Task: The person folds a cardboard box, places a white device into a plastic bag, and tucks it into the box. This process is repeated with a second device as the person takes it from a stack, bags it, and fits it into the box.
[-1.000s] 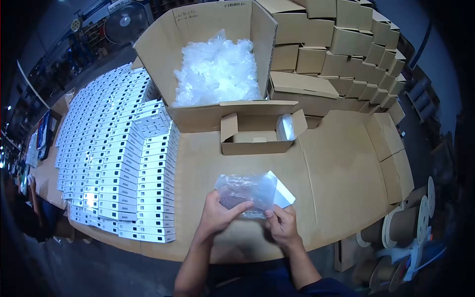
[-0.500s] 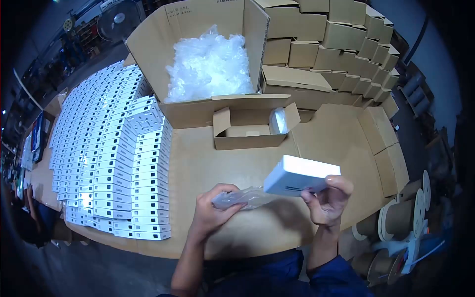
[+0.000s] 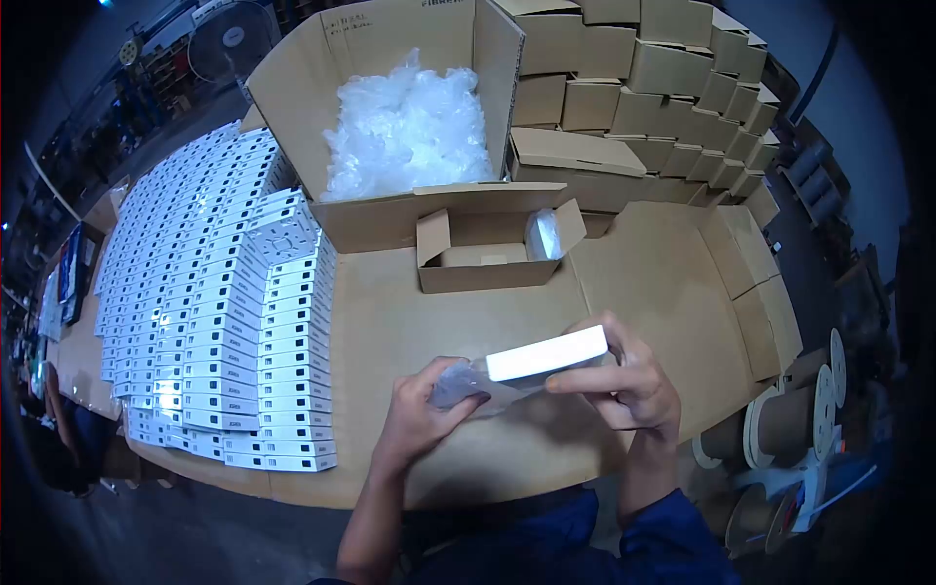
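Observation:
My right hand (image 3: 629,375) grips a thin white box (image 3: 548,355) by its right end, fingers beneath and behind it. In my left hand (image 3: 426,408) is a clear plastic bag (image 3: 466,386), pinched between thumb and fingers. The box's left end meets the bag's mouth; how far inside it sits I cannot make out. Beyond the hands stands an open cardboard carton (image 3: 485,280), with one plastic-wrapped item (image 3: 543,236) upright at its right end.
Rows of stacked white boxes (image 3: 214,322) cover the table's left side. A large carton (image 3: 395,44) of clear plastic bags (image 3: 409,132) stands behind. Brown cartons (image 3: 585,58) are piled at back right. Cable spools (image 3: 790,429) sit past the right edge.
The white box has moved left and down to the bag and turned so its narrow side faces up. My right hand has shifted its grip on it. My left hand stays nearly in place.

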`<state>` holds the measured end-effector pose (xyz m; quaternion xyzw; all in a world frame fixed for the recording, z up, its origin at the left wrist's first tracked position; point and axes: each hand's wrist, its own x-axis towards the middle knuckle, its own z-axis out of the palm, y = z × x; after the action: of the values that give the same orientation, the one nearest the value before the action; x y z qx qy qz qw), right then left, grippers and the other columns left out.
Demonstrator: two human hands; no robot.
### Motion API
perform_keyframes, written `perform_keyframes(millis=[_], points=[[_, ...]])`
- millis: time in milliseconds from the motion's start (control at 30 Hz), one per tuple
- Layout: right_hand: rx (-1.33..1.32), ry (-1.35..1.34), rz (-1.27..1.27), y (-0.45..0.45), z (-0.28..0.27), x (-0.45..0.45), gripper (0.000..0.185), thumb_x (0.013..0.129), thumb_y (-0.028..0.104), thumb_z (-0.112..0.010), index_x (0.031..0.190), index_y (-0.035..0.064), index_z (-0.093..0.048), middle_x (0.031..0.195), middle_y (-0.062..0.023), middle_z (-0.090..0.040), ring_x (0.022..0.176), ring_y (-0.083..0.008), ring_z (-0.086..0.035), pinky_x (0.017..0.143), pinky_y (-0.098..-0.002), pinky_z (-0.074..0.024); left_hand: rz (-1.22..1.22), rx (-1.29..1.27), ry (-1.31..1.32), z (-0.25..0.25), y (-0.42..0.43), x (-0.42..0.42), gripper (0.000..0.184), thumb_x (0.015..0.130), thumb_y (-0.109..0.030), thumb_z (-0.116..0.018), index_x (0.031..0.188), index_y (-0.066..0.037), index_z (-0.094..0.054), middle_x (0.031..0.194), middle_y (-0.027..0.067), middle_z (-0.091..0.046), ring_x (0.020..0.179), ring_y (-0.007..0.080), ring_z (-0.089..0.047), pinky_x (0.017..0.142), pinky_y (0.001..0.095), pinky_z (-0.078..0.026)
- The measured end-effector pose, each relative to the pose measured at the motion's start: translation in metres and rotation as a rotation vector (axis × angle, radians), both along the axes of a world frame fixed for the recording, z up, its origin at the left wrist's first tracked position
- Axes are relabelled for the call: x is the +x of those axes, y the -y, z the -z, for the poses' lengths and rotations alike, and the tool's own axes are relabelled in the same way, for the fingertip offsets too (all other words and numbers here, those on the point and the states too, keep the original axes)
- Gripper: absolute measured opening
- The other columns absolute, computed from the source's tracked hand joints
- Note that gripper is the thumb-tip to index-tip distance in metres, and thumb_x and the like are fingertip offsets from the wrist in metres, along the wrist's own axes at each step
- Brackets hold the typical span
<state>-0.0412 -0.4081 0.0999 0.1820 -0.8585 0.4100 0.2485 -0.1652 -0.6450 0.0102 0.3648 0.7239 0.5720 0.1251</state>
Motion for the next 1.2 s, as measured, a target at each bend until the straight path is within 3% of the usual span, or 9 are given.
perform_keyframes(millis=[167,333,700,767,867,967,1000,1167,1200], points=[[0.072,0.046,-0.06,0.011,-0.003,-0.022,0.052,0.062,-0.013,-0.062,0.104,0.0114,-0.078,0.097,-0.0156,-0.06,0.084,-0.0337,-0.059,0.071,-0.0384,-0.0522,0.029,0.061,0.028,0.007,-0.002,0.005,0.04,0.079,-0.012,-0.088,0.113,0.0,-0.069,0.097,0.0159,-0.077,0.091,0.0247,-0.078,0.081,0.0346,-0.06],[-0.081,0.158,-0.044,0.026,0.009,-0.034,0.038,0.072,0.002,-0.058,0.106,0.0065,-0.075,0.093,-0.017,-0.06,0.087,-0.0349,-0.058,0.083,-0.0436,-0.05,0.008,0.044,0.093,0.016,-0.002,0.007,0.043,0.08,-0.012,-0.087,0.115,0.003,-0.069,0.1,0.0161,-0.078,0.094,0.0225,-0.077,0.085,0.036,-0.06],[-0.582,0.242,0.046,0.04,0.044,-0.04,0.032,0.092,-0.002,-0.061,0.123,0.0006,-0.062,0.109,-0.0132,-0.067,0.095,-0.0209,-0.064,0.084,-0.0323,-0.0506,0.09,0.121,0.491,0.019,0.007,0.003,0.045,0.082,-0.008,-0.086,0.121,0.004,-0.069,0.11,0.0103,-0.075,0.103,0.0153,-0.07,0.096,0.0342,-0.054],[-0.454,0.216,0.041,0.035,0.05,-0.043,0.025,0.094,0.001,-0.06,0.119,0.0006,-0.06,0.108,-0.0125,-0.066,0.096,-0.021,-0.064,0.086,-0.0331,-0.0508,0.123,0.131,0.552,0.022,0.01,0.003,0.05,0.081,-0.008,-0.087,0.126,0.004,-0.067,0.113,0.0102,-0.074,0.106,0.0155,-0.068,0.098,0.0342,-0.053],[-0.359,0.275,0.059,0.032,0.054,-0.042,0.022,0.096,0.003,-0.058,0.118,0.0009,-0.06,0.109,-0.0124,-0.066,0.1,-0.0213,-0.064,0.089,-0.034,-0.0505,0.169,0.135,0.475,0.029,0.017,0.003,0.047,0.091,-0.014,-0.079,0.132,0.004,-0.062,0.12,0.01,-0.071,0.109,0.0159,-0.066,0.098,0.0337,-0.052],[-0.395,0.366,0.04,0.029,0.06,-0.043,0.022,0.098,0.006,-0.057,0.119,0.0009,-0.06,0.111,-0.0122,-0.066,0.105,-0.0216,-0.064,0.093,-0.0348,-0.0499,0.096,0.342,0.814,0.063,0.025,0.003,0.039,0.104,-0.02,-0.063,0.134,0.004,-0.059,0.124,0.0098,-0.068,0.11,0.0153,-0.064,0.098,0.033,-0.052],[-0.419,0.388,0.012,0.028,0.063,-0.043,0.023,0.098,0.007,-0.057,0.12,0.0009,-0.06,0.112,-0.0119,-0.066,0.106,-0.0217,-0.064,0.094,-0.0351,-0.0496,0.054,0.343,0.851,0.059,0.023,0.005,0.036,0.111,-0.021,-0.049,0.133,0.004,-0.059,0.124,0.0096,-0.067,0.11,0.0142,-0.063,0.097,0.0326,-0.052],[-0.971,0.349,0.027,0.045,0.086,-0.042,0.035,0.099,0.005,-0.063,0.133,0.0009,-0.055,0.118,-0.0104,-0.063,0.11,-0.0155,-0.06,0.094,-0.0294,-0.0498,-0.018,0.528,0.852,0.061,0.016,0.009,0.036,0.11,-0.02,-0.05,0.136,0.005,-0.056,0.125,0.0099,-0.067,0.113,0.0147,-0.063,0.099,0.0325,-0.051],[-0.991,0.386,0.053,0.043,0.098,-0.04,0.032,0.098,0.005,-0.068,0.128,-0.0007,-0.058,0.114,-0.0097,-0.064,0.106,-0.0119,-0.061,0.092,-0.0252,-0.0506,-0.033,0.545,0.831,0.061,0.015,0.009,0.036,0.11,-0.019,-0.051,0.136,0.006,-0.055,0.125,0.0101,-0.066,0.113,0.015,-0.063,0.099,0.0327,-0.05]])
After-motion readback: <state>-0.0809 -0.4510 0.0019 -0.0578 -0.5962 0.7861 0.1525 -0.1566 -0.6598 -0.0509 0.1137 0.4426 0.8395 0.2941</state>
